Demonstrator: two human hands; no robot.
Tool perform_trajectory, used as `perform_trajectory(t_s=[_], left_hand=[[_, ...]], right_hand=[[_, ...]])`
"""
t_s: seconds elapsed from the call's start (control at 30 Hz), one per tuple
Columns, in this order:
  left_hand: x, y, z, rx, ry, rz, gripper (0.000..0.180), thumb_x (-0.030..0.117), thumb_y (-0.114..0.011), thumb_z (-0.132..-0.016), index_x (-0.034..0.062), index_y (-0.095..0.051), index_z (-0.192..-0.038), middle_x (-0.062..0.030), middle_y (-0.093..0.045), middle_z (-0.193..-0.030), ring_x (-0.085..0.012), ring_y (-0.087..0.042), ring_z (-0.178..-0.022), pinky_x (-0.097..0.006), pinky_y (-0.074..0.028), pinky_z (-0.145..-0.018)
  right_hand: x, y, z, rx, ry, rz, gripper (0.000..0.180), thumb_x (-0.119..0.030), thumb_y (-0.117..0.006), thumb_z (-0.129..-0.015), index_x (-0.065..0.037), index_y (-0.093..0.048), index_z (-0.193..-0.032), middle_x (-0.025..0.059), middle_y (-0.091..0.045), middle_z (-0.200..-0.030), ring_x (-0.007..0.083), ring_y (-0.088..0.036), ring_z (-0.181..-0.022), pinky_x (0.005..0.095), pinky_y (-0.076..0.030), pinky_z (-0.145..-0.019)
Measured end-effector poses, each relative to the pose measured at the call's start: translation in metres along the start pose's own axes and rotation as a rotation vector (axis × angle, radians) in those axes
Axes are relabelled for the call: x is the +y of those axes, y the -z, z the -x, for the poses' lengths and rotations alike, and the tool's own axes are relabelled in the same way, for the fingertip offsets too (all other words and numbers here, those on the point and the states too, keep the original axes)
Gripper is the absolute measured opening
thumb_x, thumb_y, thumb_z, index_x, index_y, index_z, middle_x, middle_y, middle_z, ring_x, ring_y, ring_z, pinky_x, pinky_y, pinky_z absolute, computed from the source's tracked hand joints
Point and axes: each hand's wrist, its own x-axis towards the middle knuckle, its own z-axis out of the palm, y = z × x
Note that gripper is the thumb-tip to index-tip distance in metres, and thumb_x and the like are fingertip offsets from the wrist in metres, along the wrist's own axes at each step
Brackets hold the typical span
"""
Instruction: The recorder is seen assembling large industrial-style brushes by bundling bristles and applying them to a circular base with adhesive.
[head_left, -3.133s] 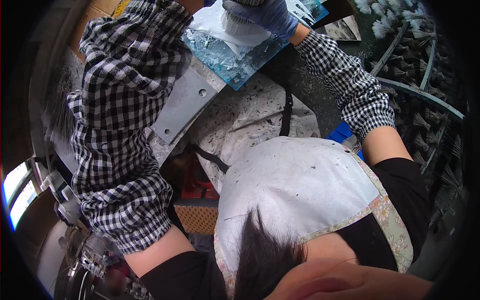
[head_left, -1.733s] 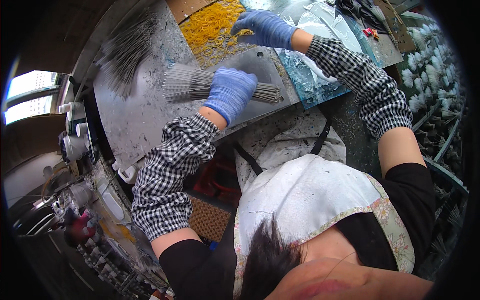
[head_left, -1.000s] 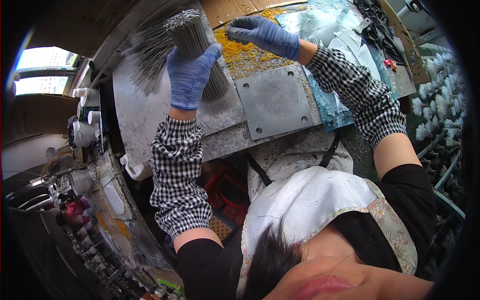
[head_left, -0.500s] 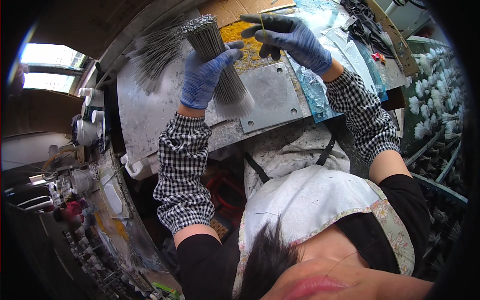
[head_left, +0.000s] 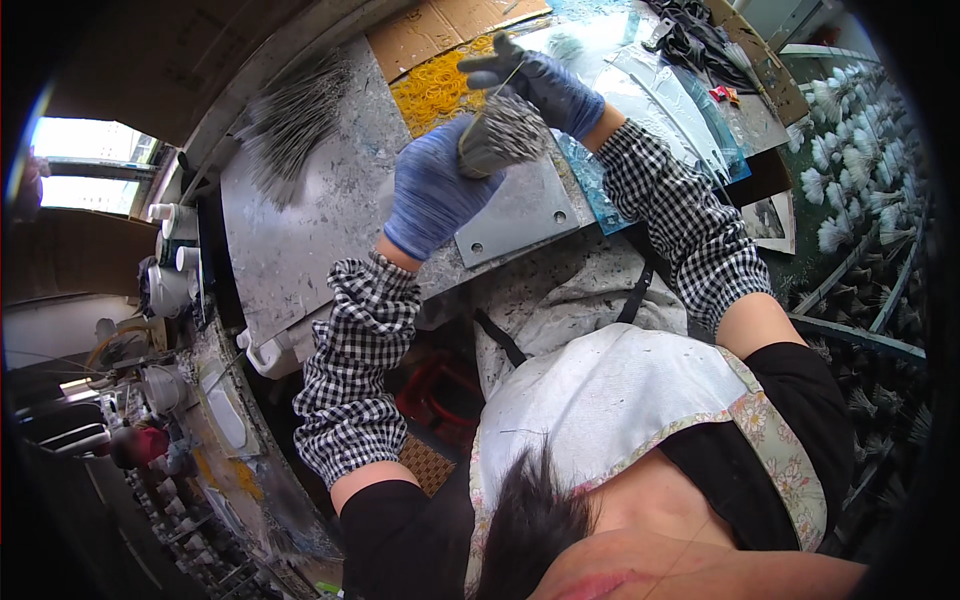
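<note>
My left hand [head_left: 435,190], in a blue knitted glove, is closed round a thick bundle of thin grey wire rods [head_left: 515,132]. The bundle is tipped so that one end, a dense cluster of tips, points toward me and to the right. Just beyond it is my right hand [head_left: 548,88], in a blue glove with dark fingers. A thin yellow rubber band [head_left: 511,76] is hooked on its fingers and runs down toward the bundle; how far it goes round the rods is hard to make out. More loose grey wire rods [head_left: 295,125] lie fanned out at the table's left.
A pile of yellow rubber bands [head_left: 440,85] lies beside a cardboard sheet [head_left: 450,30]. A grey metal plate with holes [head_left: 515,215] sits near the table's front edge. Blue-and-white plastic sheeting [head_left: 650,100] lies at right. White bristle tufts [head_left: 850,150] fill racks farther right.
The bundle has tilted from lengthwise to end-on toward me. My right hand has come in beside it, bringing the rubber band to the bundle. The head view has shifted slightly.
</note>
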Motion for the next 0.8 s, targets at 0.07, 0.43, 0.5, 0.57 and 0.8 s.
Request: perform_trajectory(t_s=[0.07, 0.43, 0.5, 0.57, 0.8], left_hand=[[0.002, 0.007, -0.01, -0.084, 0.526, 0.429, 0.018, 0.016, -0.08, -0.084, 0.0088, -0.067, -0.094, -0.0016, -0.068, -0.076, -0.02, -0.069, -0.069, -0.032, -0.056, -0.067], [0.012, -0.027, -0.002, -0.138, -0.079, -0.166, 0.03, 0.018, -0.078, -0.081, 0.0057, -0.068, -0.106, -0.0158, -0.071, -0.084, -0.0337, -0.072, -0.078, -0.042, -0.059, -0.073], [0.012, -0.016, -0.007, -0.072, -0.088, 0.103, 0.034, 0.019, -0.082, -0.085, 0.0039, -0.068, -0.111, -0.0114, -0.073, -0.085, -0.0236, -0.073, -0.075, -0.037, -0.059, -0.073], [0.012, -0.005, -0.012, -0.152, 0.288, 0.487, 0.035, 0.025, -0.083, -0.086, 0.0031, -0.068, -0.109, -0.0076, -0.074, -0.087, -0.0203, -0.073, -0.077, -0.033, -0.06, -0.073], [0.008, 0.0, -0.015, -0.119, -0.229, 0.08, 0.061, 0.028, -0.088, -0.083, 0.0074, -0.06, -0.134, -0.0112, -0.067, -0.121, -0.0237, -0.068, -0.11, -0.036, -0.058, -0.096]], right_hand=[[-0.007, -0.01, 0.007, -0.179, 0.252, -0.015, 0.082, -0.052, -0.075, -0.091, 0.007, -0.05, -0.143, 0.0183, -0.065, -0.131, 0.0249, -0.066, -0.119, 0.0333, -0.057, -0.101], [0.021, 0.003, -0.008, 0.234, -0.152, 0.511, 0.065, -0.063, -0.074, -0.087, -0.001, -0.076, -0.104, 0.0065, -0.077, -0.095, 0.0167, -0.074, -0.079, 0.0276, -0.059, -0.074], [0.015, 0.006, -0.004, 0.069, -0.019, 0.016, 0.074, -0.061, -0.071, -0.09, 0.001, -0.064, -0.13, 0.0116, -0.07, -0.124, 0.0207, -0.071, -0.106, 0.0309, -0.057, -0.092], [-0.005, 0.0, 0.002, -0.255, 0.197, 0.007, 0.084, -0.06, -0.066, -0.095, -0.001, -0.047, -0.151, 0.0142, -0.058, -0.146, 0.0227, -0.062, -0.127, 0.0359, -0.052, -0.106], [-0.063, -0.092, 0.037, -0.276, 1.058, 1.318, 0.033, -0.009, -0.079, -0.08, -0.013, -0.069, -0.112, 0.0065, -0.068, -0.096, 0.0242, -0.069, -0.088, 0.0366, -0.06, -0.08]])
